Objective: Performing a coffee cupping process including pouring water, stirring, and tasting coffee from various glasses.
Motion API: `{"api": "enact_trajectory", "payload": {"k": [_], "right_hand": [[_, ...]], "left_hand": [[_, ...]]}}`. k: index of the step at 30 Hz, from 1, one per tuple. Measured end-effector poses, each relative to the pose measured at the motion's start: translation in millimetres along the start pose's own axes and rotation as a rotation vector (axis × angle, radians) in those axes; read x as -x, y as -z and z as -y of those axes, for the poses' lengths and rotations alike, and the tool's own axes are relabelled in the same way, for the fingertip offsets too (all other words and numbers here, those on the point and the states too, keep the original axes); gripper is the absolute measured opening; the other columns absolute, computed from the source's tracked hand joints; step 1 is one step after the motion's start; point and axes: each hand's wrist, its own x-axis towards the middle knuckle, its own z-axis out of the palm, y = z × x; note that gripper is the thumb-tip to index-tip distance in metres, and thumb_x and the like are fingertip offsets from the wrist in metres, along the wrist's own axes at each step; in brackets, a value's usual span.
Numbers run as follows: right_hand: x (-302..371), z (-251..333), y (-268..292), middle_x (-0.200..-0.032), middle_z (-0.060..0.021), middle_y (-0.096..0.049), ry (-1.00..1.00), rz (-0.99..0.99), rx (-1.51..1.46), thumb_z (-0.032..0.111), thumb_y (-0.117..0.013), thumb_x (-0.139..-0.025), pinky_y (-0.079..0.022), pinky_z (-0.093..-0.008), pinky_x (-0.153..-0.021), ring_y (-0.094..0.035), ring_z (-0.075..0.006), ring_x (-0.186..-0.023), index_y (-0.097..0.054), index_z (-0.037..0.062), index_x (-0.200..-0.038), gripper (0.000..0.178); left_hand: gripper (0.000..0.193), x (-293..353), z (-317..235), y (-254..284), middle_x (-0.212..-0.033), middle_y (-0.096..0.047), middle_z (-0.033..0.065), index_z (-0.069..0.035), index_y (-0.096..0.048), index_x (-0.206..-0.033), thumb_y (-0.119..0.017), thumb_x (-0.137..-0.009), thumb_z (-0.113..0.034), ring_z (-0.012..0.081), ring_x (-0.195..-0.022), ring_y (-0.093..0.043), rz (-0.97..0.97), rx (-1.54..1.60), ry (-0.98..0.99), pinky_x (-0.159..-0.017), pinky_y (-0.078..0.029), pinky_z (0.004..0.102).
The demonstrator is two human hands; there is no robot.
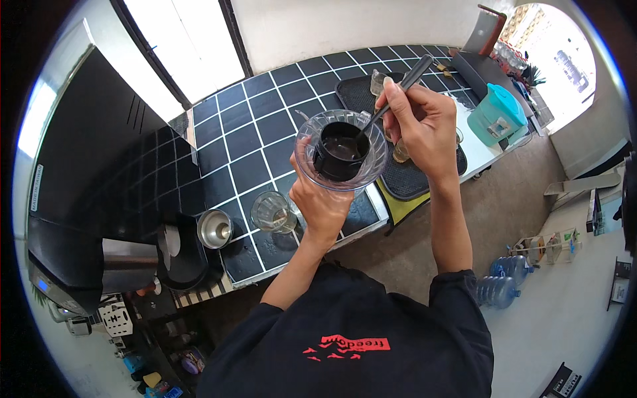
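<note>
- Left hand [322,204]: closed around the side and underside of the clear ribbed plastic cone [379,147]; some fingers hidden. Should keep the cone level and braced.
- Short black round cup [332,167]: inside the cone, mouth up, held clear of the surface. Contents dark, can't tell what. Can't tell if it's seated tight; treat as loose, don't lever on its rim.
- Long dark metal spoon [413,73]: slanted, lower end in the cup. Looks like spoon work inside the cup; small slow strokes, tip below the rim, to limit spill risk.
- Right hand [421,123]: thumb and fingers pinching the spoon handle. Lower pinch would probably give finer control.
- Surface, left to right: tall glossy black machine [86,146]; silver metal cup [215,229] near its base; clear glass vessel [272,212] just beside that. All by the black-tiled counter [269,99] with white grout. Then black textured tray [355,89] bearing small clear glasses [377,82], partly hidden by the right arm; teal plastic pitcher [494,116] further right.
- Room, left to right: bright dark-framed opening [202,46], white wall [358,26], grey floor [517,172], blue plastic water bottles [501,290], bright arched opening [564,53].
</note>
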Motion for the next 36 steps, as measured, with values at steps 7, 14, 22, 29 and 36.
{"api": "enact_trajectory", "payload": {"k": [7,14,22,29,36], "right_hand": [[-1.4,2.2,2.5,-0.057,-0.0009,-0.059,-0.022,0.03,-0.025,0.02,-0.061,-0.098,-0.039,-0.0205,-0.048,-0.055,-0.0048,-0.051,-0.068,-0.0015,-0.076,0.032],[-0.9,-1.3,2.2,-0.057,-0.0007,-0.06,-0.016,0.03,-0.01,0.02,-0.062,-0.098,-0.039,-0.02,-0.049,-0.056,-0.0044,-0.053,-0.069,-0.0013,-0.077,0.031],[-1.4,-5.3,1.9,-0.058,-0.0001,-0.059,-0.047,0.027,-0.052,0.02,-0.062,-0.099,-0.039,-0.0198,-0.049,-0.056,-0.004,-0.054,-0.069,-0.0006,-0.077,0.03],[0.9,-3.7,3.2,-0.058,-0.0002,-0.059,-0.04,0.031,-0.049,0.02,-0.061,-0.099,-0.038,-0.02,-0.046,-0.054,-0.0039,-0.051,-0.068,-0.0005,-0.078,0.03],[1.8,-5.4,4.5,-0.059,-0.0003,-0.06,-0.026,0.037,-0.055,0.02,-0.061,-0.099,-0.038,-0.02,-0.047,-0.054,-0.0038,-0.051,-0.068,-0.0004,-0.078,0.03]], "left_hand": [[0.082,-1.8,-5.6,2.8,-0.085,-0.073,0.0133,-0.002,-0.039,-0.134,-0.085,-0.067,-0.013,0.0285,-0.083,-0.074,0.02,-0.047,0.015,-0.073,-0.054,0.0347],[0.082,-2.6,-5.9,1.7,-0.084,-0.073,0.0132,-0.003,-0.04,-0.134,-0.084,-0.065,-0.012,0.0285,-0.083,-0.074,-0.001,-0.016,0.01,-0.074,-0.054,0.0344],[0.082,-2.1,-6.6,2.2,-0.082,-0.073,0.0131,-0.002,-0.04,-0.134,-0.085,-0.065,-0.012,0.0285,-0.081,-0.074,0.007,-0.035,0.034,-0.072,-0.054,0.0348],[0.081,-2.1,-6.9,1.9,-0.085,-0.073,0.0143,-0.002,-0.041,-0.133,-0.085,-0.065,-0.011,0.0283,-0.084,-0.074,0.001,-0.031,0.012,-0.074,-0.054,0.0342],[0.081,-2.5,-9.4,2.1,-0.085,-0.073,0.0151,-0.001,-0.041,-0.132,-0.085,-0.066,-0.012,0.0281,-0.084,-0.074,0.007,-0.037,0.025,-0.074,-0.055,0.0339]]}}
